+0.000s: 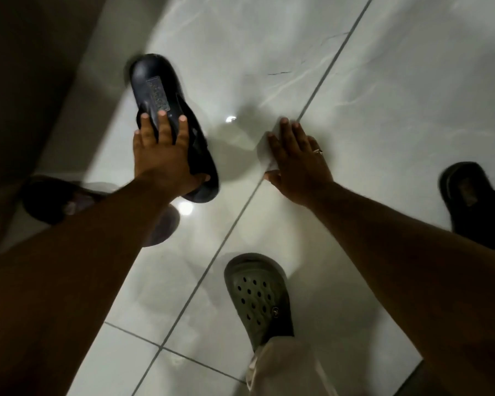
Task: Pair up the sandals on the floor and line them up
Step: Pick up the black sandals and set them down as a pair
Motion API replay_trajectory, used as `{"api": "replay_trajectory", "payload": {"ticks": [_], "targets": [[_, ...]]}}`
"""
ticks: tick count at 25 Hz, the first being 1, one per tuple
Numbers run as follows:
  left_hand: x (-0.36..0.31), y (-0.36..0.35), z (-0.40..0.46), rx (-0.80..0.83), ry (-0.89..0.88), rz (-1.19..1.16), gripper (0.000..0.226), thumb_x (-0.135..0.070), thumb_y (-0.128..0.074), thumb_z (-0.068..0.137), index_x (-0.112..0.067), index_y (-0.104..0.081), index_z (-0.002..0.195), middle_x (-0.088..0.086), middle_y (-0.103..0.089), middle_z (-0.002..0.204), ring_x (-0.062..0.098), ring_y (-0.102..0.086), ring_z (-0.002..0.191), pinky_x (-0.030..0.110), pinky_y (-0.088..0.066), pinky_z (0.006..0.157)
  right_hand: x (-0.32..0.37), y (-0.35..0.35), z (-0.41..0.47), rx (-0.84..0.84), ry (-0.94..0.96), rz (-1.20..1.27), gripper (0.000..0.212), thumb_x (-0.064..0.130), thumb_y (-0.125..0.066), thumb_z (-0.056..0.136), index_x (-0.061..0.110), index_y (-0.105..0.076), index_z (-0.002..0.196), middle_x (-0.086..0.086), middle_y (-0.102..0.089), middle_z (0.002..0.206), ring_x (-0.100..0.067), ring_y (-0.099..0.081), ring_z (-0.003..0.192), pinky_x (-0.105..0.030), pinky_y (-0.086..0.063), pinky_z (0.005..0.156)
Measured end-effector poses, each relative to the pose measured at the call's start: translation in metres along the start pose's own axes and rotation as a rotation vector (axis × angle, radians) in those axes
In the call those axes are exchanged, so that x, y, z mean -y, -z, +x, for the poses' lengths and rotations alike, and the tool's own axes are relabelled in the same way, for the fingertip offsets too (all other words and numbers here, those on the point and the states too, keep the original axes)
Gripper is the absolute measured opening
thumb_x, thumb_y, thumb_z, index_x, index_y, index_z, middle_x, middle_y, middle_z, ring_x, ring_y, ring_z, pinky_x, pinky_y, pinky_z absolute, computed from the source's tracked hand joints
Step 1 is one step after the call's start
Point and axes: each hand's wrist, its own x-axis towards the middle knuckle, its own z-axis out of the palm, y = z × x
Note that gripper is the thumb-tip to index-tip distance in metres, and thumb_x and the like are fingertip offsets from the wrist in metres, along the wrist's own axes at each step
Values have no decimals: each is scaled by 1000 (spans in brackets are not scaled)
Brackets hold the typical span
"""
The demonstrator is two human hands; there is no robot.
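My left hand (163, 155) grips a black sandal (157, 90) across its strap, holding it above the pale tiled floor near the left wall. My right hand (296, 161) hangs spread and empty over the floor in the middle of the view, a ring on one finger. A dark brown sandal (49, 201) lies on the floor at the left, partly hidden under my left forearm. Another dark sandal (469, 201) lies at the right edge, cut off by the frame and my right arm.
My foot in a grey-green perforated clog (257, 295) stands on the glossy floor tiles (397, 95) at bottom centre, with a beige trouser leg (286, 370) above it. A dark wall (26, 81) runs along the left side.
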Motion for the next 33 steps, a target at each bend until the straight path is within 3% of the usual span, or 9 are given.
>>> {"api": "replay_trajectory", "payload": {"ticks": [4, 10, 14, 18, 24, 26, 28, 29, 33], "targets": [[-40, -18, -22, -34, -6, -57, 121, -70, -65, 66, -19, -2, 155, 22, 4, 163, 47, 4, 148, 57, -2, 119, -49, -19, -56, -9, -243, 92, 83, 54, -45, 89, 19, -6, 153, -18, 1, 162, -39, -2, 149, -53, -15, 117], [-87, -43, -43, -136, -131, -32, 123, -57, -79, 60, -7, -16, 153, 34, -9, 158, 58, -9, 141, 64, -8, 113, -99, -81, -188, 32, -1069, 315, 89, 64, -37, 89, 11, -3, 152, -27, 2, 159, -44, 1, 147, -58, -10, 116], [-85, -51, -42, -169, -166, -15, 129, -47, -86, 56, -1, -12, 151, 41, -9, 153, 65, -11, 137, 69, -10, 112, -102, -97, -215, 59, -1142, 483, 93, 61, -39, 91, 6, 5, 151, -27, 5, 159, -42, -2, 148, -54, -13, 117], [-83, -48, -42, -191, -172, -12, 126, -48, -86, 56, -1, -15, 150, 41, -13, 152, 65, -16, 135, 70, -13, 110, -72, -79, -171, 35, -1176, 602, 95, 65, -35, 90, 6, 8, 150, -26, 9, 159, -41, 3, 148, -53, -13, 118], [-61, -38, -47, -56, -48, 29, 124, -71, -67, 62, -14, -7, 155, 27, -4, 161, 49, -9, 146, 59, -5, 117, 4, -8, -39, 59, -895, 795, 83, 52, -36, 96, -1, -1, 149, -35, 7, 156, -49, 7, 145, -57, -5, 117], [-50, -36, -44, -22, 26, 36, 126, -77, -59, 63, -18, 2, 155, 24, 1, 162, 46, -5, 148, 56, -3, 119, 16, 22, -6, 53, -725, 815, 68, 40, -41, 96, -3, -22, 146, -35, -12, 154, -49, -11, 144, -52, -18, 118], [-43, -34, -39, -21, 42, 8, 125, -78, -58, 63, -19, 4, 155, 24, 1, 162, 45, -4, 149, 54, -3, 120, 14, 44, 12, -82, -499, 723, 54, 35, -46, 94, 1, -44, 136, -28, -38, 145, -42, -37, 135, -43, -35, 110], [-43, -32, -36, -27, 42, -16, 125, -77, -59, 63, -19, 3, 155, 24, 0, 162, 46, -5, 148, 53, -3, 120, 9, 49, 16, -151, -381, 610, 52, 36, -48, 93, 4, -46, 134, -25, -40, 145, -39, -38, 135, -42, -36, 109], [-46, -25, -27, -37, 72, -32, 125, -77, -60, 64, -16, 2, 155, 27, -4, 161, 48, -9, 147, 55, -10, 118, -12, 41, 16, -107, -32, 92, 74, 42, -57, 88, 14, -25, 148, -20, -2, 161, -42, 3, 148, -59, -8, 117]]}}
